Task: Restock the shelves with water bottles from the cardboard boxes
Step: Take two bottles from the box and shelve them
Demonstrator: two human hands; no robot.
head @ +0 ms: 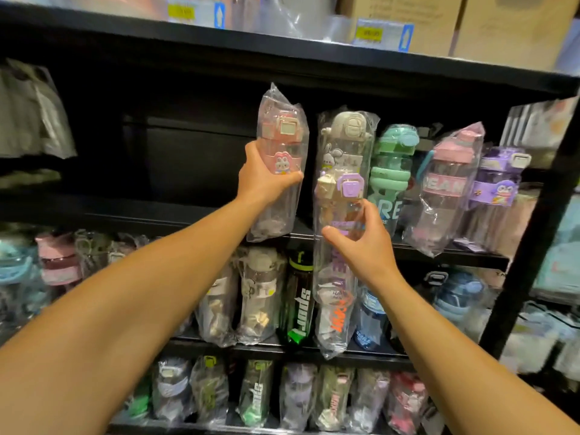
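Since each is an empty, light bottle in slippery film, a mid-body hold suits: left hand (266,177) grips the pink bottle (281,161) above the shelf (439,251), right hand (361,240) pinches the purple-lidded bottle (340,233) beside it.

A single head-worn wide-angle view faces the black shelves (314,67) head-on at arm's reach, tilted slightly down across three tiers.

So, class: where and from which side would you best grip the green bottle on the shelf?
Grip the green bottle at its ribbed middle, from the front. It stands upright with bagged bottles close on both sides, so only the front is free; the ribs should stop slipping.
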